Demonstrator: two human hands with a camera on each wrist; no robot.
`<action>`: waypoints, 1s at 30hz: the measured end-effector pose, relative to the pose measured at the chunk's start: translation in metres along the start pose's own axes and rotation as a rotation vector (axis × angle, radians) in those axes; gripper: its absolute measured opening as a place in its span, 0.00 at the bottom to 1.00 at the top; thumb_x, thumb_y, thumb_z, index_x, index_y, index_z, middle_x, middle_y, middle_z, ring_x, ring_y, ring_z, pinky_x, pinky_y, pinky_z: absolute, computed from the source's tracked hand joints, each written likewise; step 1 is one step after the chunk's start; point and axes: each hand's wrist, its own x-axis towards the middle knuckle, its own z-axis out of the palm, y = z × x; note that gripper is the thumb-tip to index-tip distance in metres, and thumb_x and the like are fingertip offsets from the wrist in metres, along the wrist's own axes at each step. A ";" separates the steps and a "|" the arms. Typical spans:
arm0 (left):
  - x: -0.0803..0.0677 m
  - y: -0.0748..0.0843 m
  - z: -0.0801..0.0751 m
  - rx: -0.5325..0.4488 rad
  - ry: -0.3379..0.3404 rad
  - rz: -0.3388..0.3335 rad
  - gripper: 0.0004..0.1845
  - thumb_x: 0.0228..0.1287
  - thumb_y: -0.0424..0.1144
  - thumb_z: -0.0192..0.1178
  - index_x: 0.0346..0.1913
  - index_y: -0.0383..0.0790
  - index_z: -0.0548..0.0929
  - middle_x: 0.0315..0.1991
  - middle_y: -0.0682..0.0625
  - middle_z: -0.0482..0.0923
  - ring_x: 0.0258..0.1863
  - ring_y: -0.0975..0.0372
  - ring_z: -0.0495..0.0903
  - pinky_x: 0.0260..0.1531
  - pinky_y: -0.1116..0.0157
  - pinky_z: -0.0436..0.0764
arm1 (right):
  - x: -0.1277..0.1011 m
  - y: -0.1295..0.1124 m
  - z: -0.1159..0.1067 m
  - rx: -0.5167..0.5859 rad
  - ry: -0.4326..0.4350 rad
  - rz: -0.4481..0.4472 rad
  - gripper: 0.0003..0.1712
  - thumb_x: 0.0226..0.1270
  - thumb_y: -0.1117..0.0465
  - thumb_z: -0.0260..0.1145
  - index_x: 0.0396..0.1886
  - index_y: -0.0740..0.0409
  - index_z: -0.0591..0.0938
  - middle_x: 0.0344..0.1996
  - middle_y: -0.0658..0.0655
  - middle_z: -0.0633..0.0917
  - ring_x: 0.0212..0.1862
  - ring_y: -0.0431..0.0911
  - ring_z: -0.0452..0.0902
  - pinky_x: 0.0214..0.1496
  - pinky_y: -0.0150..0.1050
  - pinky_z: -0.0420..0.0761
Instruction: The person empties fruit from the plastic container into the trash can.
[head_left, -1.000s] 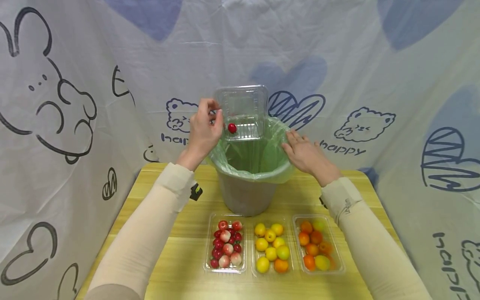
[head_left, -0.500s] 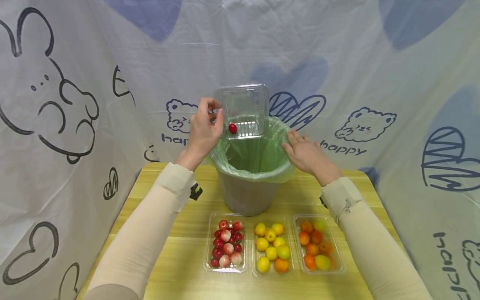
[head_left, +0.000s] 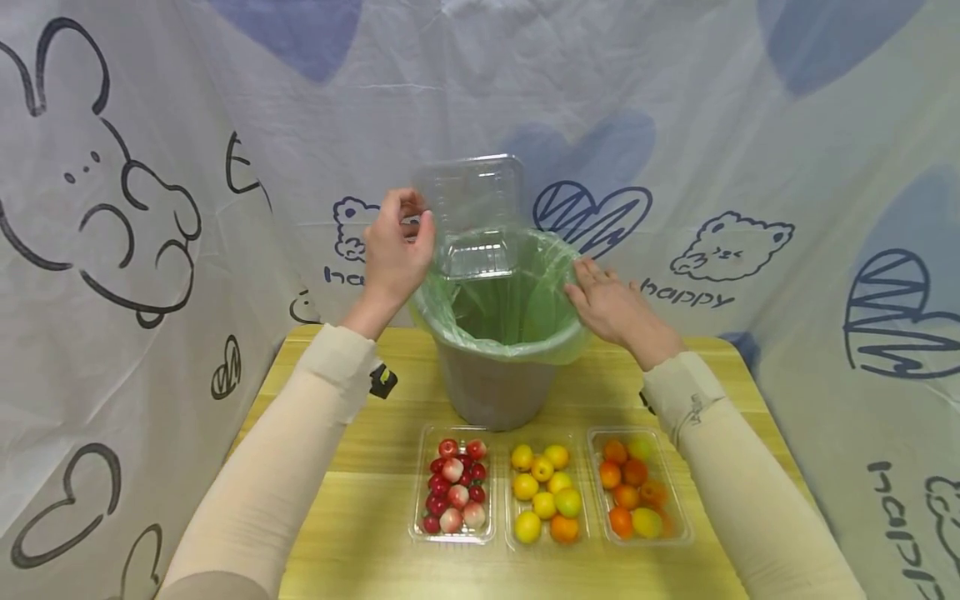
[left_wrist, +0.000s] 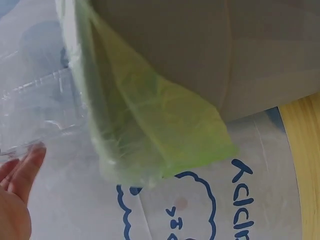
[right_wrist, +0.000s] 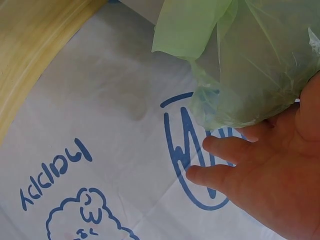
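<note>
My left hand [head_left: 399,248] pinches the left edge of a clear plastic fruit box [head_left: 480,221], which is tilted upright over the back of the bin's mouth. No fruit shows in that box. In the left wrist view, the fingertips [left_wrist: 37,150] are at the box's edge, beside the green liner. The bin [head_left: 495,387] is grey and lined with a green plastic bag [head_left: 555,350] folded over its rim. My right hand [head_left: 611,304] rests on the bag at the rim's right side. In the right wrist view, its fingers [right_wrist: 227,150] are extended under the bag's fold.
Three clear boxes stand in a row before the bin: one of red fruit [head_left: 453,496], one of yellow fruit [head_left: 543,504], one of orange fruit [head_left: 622,497]. All rest on a wooden table [head_left: 360,533]. A printed cloth [head_left: 465,92] hangs close behind and at both sides.
The small red fruit has left the held box and is out of sight. My left hand has moved the box slightly left and up. My right hand has stayed at the rim.
</note>
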 end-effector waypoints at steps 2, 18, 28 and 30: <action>0.002 0.001 -0.006 -0.011 -0.005 -0.066 0.12 0.75 0.29 0.58 0.56 0.27 0.77 0.47 0.34 0.87 0.33 0.49 0.91 0.31 0.73 0.87 | 0.001 0.000 0.000 0.001 -0.001 0.000 0.40 0.88 0.41 0.31 0.87 0.58 0.42 0.86 0.62 0.41 0.84 0.71 0.38 0.83 0.74 0.36; 0.005 0.001 -0.049 -0.088 -0.038 -0.323 0.11 0.77 0.34 0.58 0.56 0.31 0.76 0.45 0.30 0.86 0.18 0.68 0.82 0.20 0.73 0.83 | 0.001 0.001 0.002 -0.011 0.006 0.003 0.39 0.88 0.42 0.32 0.87 0.58 0.42 0.87 0.62 0.41 0.85 0.70 0.38 0.83 0.73 0.36; -0.004 -0.006 -0.079 -0.036 -0.061 -0.364 0.13 0.76 0.34 0.57 0.57 0.32 0.76 0.34 0.58 0.82 0.17 0.69 0.81 0.18 0.74 0.82 | 0.001 0.001 0.002 -0.014 0.008 0.001 0.39 0.88 0.43 0.32 0.87 0.59 0.42 0.87 0.63 0.43 0.85 0.70 0.39 0.84 0.73 0.37; -0.006 -0.008 -0.086 -0.029 -0.064 -0.376 0.14 0.76 0.35 0.57 0.58 0.31 0.76 0.34 0.57 0.82 0.17 0.69 0.81 0.18 0.73 0.83 | 0.001 0.001 0.002 -0.017 0.008 0.001 0.40 0.88 0.42 0.32 0.87 0.59 0.42 0.87 0.63 0.42 0.85 0.70 0.39 0.84 0.73 0.37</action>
